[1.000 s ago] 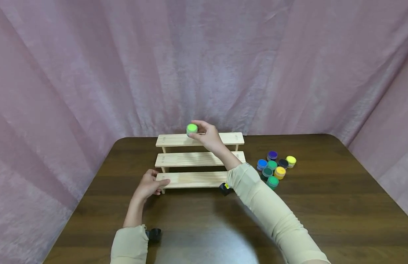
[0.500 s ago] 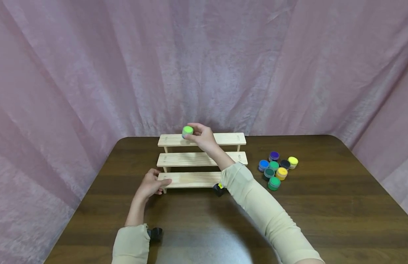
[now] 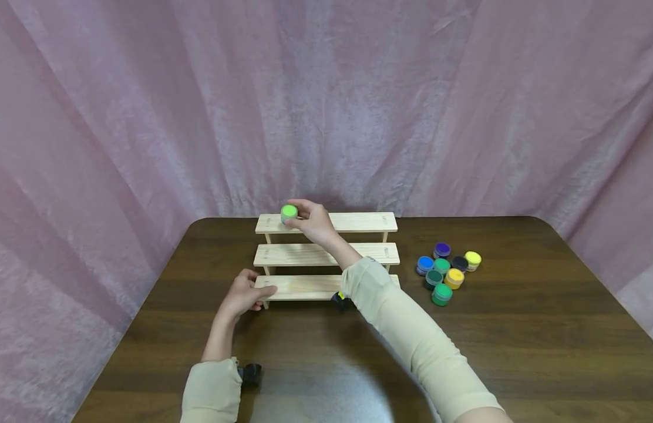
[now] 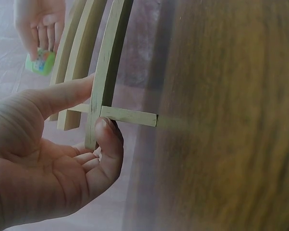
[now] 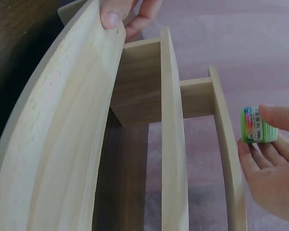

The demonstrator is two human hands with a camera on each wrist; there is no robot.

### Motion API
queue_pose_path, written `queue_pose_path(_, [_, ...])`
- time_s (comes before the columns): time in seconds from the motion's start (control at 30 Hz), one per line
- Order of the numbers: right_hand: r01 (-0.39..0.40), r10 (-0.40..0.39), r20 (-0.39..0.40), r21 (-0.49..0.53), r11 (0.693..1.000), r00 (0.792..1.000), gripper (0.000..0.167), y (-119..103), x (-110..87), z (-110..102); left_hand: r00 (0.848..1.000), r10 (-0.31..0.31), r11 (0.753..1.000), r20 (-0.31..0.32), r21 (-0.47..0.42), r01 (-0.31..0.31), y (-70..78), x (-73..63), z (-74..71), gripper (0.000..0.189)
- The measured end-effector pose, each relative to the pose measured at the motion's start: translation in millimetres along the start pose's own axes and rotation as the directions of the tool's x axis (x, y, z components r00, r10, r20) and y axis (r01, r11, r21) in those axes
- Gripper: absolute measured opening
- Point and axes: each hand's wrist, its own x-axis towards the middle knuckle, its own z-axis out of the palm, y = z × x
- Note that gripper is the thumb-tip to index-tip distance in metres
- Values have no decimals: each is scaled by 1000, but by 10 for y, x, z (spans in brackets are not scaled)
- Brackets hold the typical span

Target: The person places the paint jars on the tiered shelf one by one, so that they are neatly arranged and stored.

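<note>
A three-tier wooden display stand (image 3: 305, 255) stands on the brown table. My left hand (image 3: 243, 296) grips the left end of its lowest shelf, thumb on top and fingers beneath; the left wrist view shows this hand (image 4: 62, 159) around the board's end. My right hand (image 3: 316, 223) pinches a small jar with a light green lid (image 3: 289, 212) near the left part of the top shelf. In the right wrist view the labelled jar (image 5: 257, 125) sits between thumb and fingers, apart from the shelf edge. Head view alone does not show whether it touches the shelf.
Right of the stand, several small lidded jars (image 3: 441, 267) are clustered on the table (image 3: 517, 329), with purple, blue, green, black and yellow lids. A pink curtain (image 3: 326, 106) hangs behind the table. Small black devices, one of them (image 3: 251, 374), sit at the wrists.
My right hand has moved left along the top shelf with the light green jar, and slightly lower. The left hand keeps its grip on the lowest shelf.
</note>
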Motion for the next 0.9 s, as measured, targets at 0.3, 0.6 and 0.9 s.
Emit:
queue_pose_path(0.3, [-11,11,22,14,1000,1000,51,46,64,135,1000,-17,1000,5,-3,17,-33,-5,-28,63])
queue_pose_path(0.6, [-10,10,3,-28,1000,1000,50,26,95,188,1000,-14,1000,9,-4,14,-60,3,-36,63])
queue_pose_path(0.9, [-35,34,-9,-115,993,999,50,62,95,190,1000,-21,1000,18,-9,21,-47,-3,-21,64])
